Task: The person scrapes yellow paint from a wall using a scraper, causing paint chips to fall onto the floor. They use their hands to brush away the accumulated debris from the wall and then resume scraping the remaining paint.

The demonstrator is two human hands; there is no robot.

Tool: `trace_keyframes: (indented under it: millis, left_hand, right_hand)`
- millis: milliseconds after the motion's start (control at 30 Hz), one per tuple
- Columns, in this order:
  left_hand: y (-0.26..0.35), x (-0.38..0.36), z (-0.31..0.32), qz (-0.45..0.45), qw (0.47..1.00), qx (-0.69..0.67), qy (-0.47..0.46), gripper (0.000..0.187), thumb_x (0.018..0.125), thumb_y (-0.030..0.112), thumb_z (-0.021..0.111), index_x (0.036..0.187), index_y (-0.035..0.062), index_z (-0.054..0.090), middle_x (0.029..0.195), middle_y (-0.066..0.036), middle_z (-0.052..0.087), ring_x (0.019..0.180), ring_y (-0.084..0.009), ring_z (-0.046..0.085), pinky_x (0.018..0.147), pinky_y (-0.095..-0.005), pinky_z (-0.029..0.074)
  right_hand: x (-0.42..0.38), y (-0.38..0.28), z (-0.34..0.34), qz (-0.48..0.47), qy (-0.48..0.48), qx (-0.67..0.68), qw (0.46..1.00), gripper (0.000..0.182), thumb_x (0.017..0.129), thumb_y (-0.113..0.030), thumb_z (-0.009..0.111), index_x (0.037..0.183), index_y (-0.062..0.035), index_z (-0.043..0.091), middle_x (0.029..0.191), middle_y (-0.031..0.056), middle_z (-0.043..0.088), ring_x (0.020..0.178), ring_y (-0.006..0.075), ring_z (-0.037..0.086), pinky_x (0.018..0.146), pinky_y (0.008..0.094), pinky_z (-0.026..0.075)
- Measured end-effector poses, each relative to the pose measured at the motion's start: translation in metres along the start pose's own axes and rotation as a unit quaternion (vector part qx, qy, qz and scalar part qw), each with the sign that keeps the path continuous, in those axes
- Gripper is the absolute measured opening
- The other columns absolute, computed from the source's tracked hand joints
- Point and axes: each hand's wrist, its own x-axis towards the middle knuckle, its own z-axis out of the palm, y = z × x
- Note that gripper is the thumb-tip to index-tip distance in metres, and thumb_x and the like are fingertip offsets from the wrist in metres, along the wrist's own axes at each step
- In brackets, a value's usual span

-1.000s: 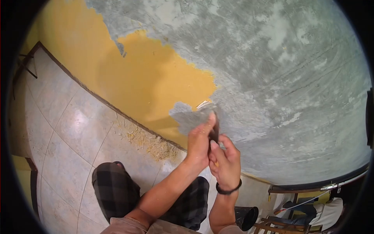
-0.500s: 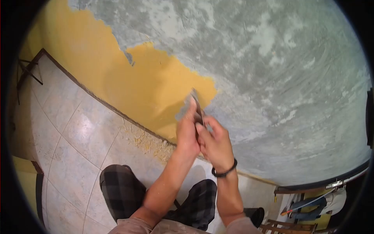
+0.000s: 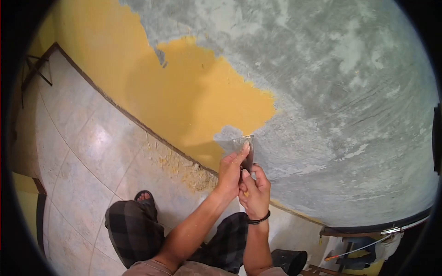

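My right hand [image 3: 257, 195] is closed around the handle of a scraper [image 3: 250, 158], and a bit of yellow shows under its fingers. Close beside it, my left hand [image 3: 230, 171] grips the same scraper, one fingertip pressed along the blade. The blade's edge meets the wall where yellow paint [image 3: 198, 96] borders bare grey plaster [image 3: 317, 119]. A small grey patch [image 3: 229, 133] lies just left of the blade. Most of the handle is hidden by my fingers.
Paint flakes [image 3: 198, 178] are heaped on the tiled floor [image 3: 92, 152] along the wall's foot. My bent knees and a sandalled foot [image 3: 145, 198] are below. A black bucket [image 3: 291, 261] stands at lower right, with a partly visible person [image 3: 361, 248] beyond.
The scraper's blade has moved down and right, from over the yellow paint to the paint's edge, with both hands still on it. My view has shifted slightly, and a foot now shows.
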Motion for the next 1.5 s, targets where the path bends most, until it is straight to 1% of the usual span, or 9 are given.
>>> trace_keyframes:
  millis: [67,133,400,467,933,1133,1167,1400,1500]
  left_hand:
    - [0.007,-0.005,0.006,0.022,1.000,0.020,0.009,0.039,0.084,0.043,0.068,0.072,0.0091,0.054,0.059,0.002,0.048,0.044,-0.0059,0.043,0.035,-0.0212,0.030]
    - [0.000,0.012,0.007,0.080,0.996,0.031,0.032,0.041,0.084,0.043,0.068,0.069,0.0090,0.052,0.058,0.002,0.048,0.041,-0.0055,0.041,0.033,-0.0214,0.028]
    - [0.014,-0.001,0.018,0.053,0.997,0.029,0.053,0.039,0.084,0.040,0.070,0.067,0.0082,0.054,0.059,0.003,0.048,0.046,-0.0054,0.040,0.037,-0.0230,0.029]
    - [0.021,-0.009,0.016,0.027,0.999,0.019,0.016,0.031,0.088,0.034,0.066,0.070,0.0109,0.056,0.064,0.005,0.047,0.057,-0.0054,0.040,0.050,-0.0215,0.033]
    - [0.018,-0.002,0.016,0.002,0.998,0.055,0.027,0.030,0.088,0.034,0.065,0.074,0.0098,0.057,0.066,0.001,0.054,0.057,-0.0066,0.048,0.050,-0.0213,0.037]
    - [0.017,-0.005,0.031,0.046,0.996,-0.003,0.072,0.038,0.084,0.041,0.069,0.073,0.0084,0.054,0.056,0.002,0.047,0.035,-0.0070,0.037,0.029,-0.0214,0.028]
    - [0.024,0.000,0.017,0.050,0.998,0.026,0.013,0.038,0.084,0.041,0.070,0.072,0.0089,0.053,0.057,0.001,0.048,0.035,-0.0073,0.038,0.029,-0.0214,0.029]
    - [0.030,-0.008,0.030,0.052,0.995,0.055,0.060,0.035,0.085,0.038,0.069,0.072,0.0084,0.056,0.062,0.001,0.049,0.050,-0.0053,0.045,0.042,-0.0195,0.033]
    - [0.045,-0.010,0.021,0.045,0.999,0.030,0.009,0.032,0.088,0.033,0.066,0.068,0.0108,0.055,0.065,0.004,0.046,0.057,-0.0071,0.041,0.049,-0.0205,0.032]
  right_hand:
    - [0.001,0.005,0.000,-0.035,-0.009,0.021,0.999,0.015,0.095,-0.014,0.054,0.109,-0.0075,0.051,0.060,-0.0010,0.045,0.040,0.0023,0.033,0.034,0.0176,0.022]
    - [0.003,-0.003,0.008,-0.036,0.001,0.011,0.999,0.016,0.095,-0.014,0.054,0.109,-0.0072,0.051,0.061,-0.0010,0.045,0.040,0.0022,0.033,0.034,0.0176,0.022]
    - [0.001,-0.007,0.011,-0.043,-0.022,0.037,0.998,0.018,0.095,-0.014,0.053,0.112,-0.0067,0.050,0.061,-0.0012,0.045,0.041,0.0022,0.033,0.034,0.0169,0.023]
    - [0.000,-0.008,0.012,-0.016,-0.004,0.022,1.000,0.018,0.095,-0.013,0.053,0.112,-0.0067,0.050,0.060,-0.0013,0.045,0.040,0.0023,0.033,0.033,0.0173,0.022]
    - [0.005,-0.013,0.016,-0.050,-0.019,0.047,0.997,0.014,0.095,-0.014,0.054,0.108,-0.0077,0.053,0.060,-0.0013,0.043,0.039,0.0020,0.030,0.033,0.0178,0.021]
    - [-0.005,-0.017,0.019,-0.039,-0.011,0.042,0.998,0.015,0.095,-0.017,0.056,0.104,-0.0059,0.052,0.056,-0.0020,0.043,0.036,0.0028,0.031,0.032,0.0199,0.021]
    - [0.002,-0.019,0.018,-0.035,-0.028,0.029,0.999,0.015,0.095,-0.017,0.057,0.104,-0.0058,0.051,0.056,-0.0014,0.044,0.036,0.0032,0.032,0.032,0.0200,0.021]
    - [-0.005,-0.029,0.033,-0.055,-0.035,0.025,0.998,0.017,0.095,-0.013,0.054,0.110,-0.0065,0.051,0.059,-0.0014,0.043,0.040,0.0027,0.031,0.034,0.0180,0.022]
    - [0.003,-0.029,0.038,-0.020,-0.014,0.033,0.999,0.015,0.095,-0.015,0.055,0.107,-0.0057,0.052,0.055,-0.0045,0.040,0.040,0.0015,0.031,0.035,0.0189,0.020]
